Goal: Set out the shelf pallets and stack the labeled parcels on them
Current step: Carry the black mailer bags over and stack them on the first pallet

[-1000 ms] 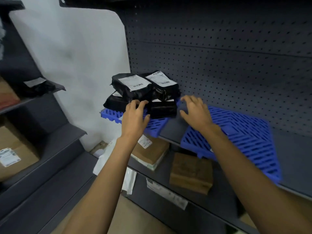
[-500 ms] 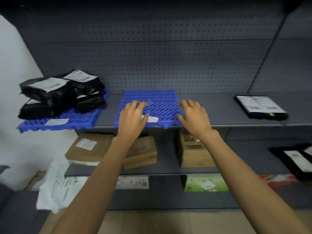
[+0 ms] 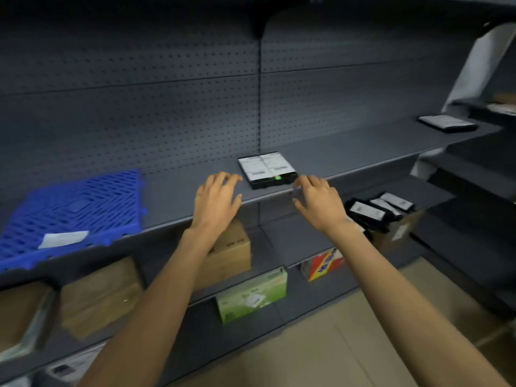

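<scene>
A flat black parcel point(image 3: 267, 170) with two white labels lies on the dark grey shelf point(image 3: 349, 155), near its front edge. My left hand point(image 3: 216, 199) hovers just left of it, fingers spread and empty. My right hand point(image 3: 317, 201) is at the parcel's right front corner, fingers apart, holding nothing. A blue slatted pallet point(image 3: 72, 210) with a white label strip lies on the same shelf at the far left, bare of parcels. Another black labeled parcel point(image 3: 446, 122) rests further right on the shelf.
Several black labeled parcels point(image 3: 377, 209) sit on a brown box on the lower shelf at right. Below are cardboard boxes point(image 3: 100, 296), a green carton point(image 3: 251, 297) and a red-and-yellow box point(image 3: 324, 263). A pegboard back wall rises behind; beige floor lies at lower right.
The view has swung right; the pallet with stacked black parcels has left the frame. Both hands have come off the empty blue pallet and moved right to either side of the flat black parcel.
</scene>
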Demonstrator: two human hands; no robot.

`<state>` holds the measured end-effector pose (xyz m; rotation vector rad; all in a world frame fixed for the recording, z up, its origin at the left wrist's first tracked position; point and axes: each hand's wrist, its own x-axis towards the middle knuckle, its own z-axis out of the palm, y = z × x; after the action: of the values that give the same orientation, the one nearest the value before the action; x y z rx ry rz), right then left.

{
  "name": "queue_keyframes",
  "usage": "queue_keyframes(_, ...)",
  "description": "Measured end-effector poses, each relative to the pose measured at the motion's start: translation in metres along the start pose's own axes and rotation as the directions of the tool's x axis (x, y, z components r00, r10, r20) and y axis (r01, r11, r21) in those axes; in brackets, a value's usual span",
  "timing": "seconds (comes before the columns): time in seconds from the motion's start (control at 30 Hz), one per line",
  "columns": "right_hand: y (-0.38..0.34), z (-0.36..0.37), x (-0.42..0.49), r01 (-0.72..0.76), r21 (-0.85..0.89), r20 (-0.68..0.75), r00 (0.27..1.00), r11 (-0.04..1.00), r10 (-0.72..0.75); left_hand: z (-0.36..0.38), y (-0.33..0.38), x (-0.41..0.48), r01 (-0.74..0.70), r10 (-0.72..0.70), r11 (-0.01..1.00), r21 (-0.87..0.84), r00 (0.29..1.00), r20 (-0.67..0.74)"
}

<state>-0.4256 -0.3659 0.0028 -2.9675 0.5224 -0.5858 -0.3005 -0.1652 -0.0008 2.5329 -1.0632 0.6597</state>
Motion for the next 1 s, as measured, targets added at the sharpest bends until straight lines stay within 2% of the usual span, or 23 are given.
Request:
queue_keyframes(0.23, 0.171, -0.029, -0.032, -0.128, -0.061, -0.011, 0.992, 0.99, 0.128, 0.062, 0.153, 0.061, -0.142, 0.142, 0.989, -0.051, 0.99, -0.007)
queue_keyframes(0.43, 0.282, -0.05, -0.049, -0.24, -0.079, -0.037, 0.971, 0.968, 0.238, 0.111, 0.258, 0.108, -0.227, 0.231, 0.967, -0.114, 0.973, 0.023)
queue_keyframes(0.63, 0.374, -0.044, -0.045, -0.343, -0.116, -0.011, 0.939, 0.932, 0.344, 0.171, 0.345, 0.158, -0.325, 0.337, 0.926, -0.191, 0.941, 0.036)
queue_keyframes(1.0, 0.532, 0.004, 0.022, -0.421, -0.157, 0.1, 0.893, 0.893, 0.438, 0.322, 0.461, 0.251, -0.395, 0.44, 0.875, -0.281, 0.89, 0.119)
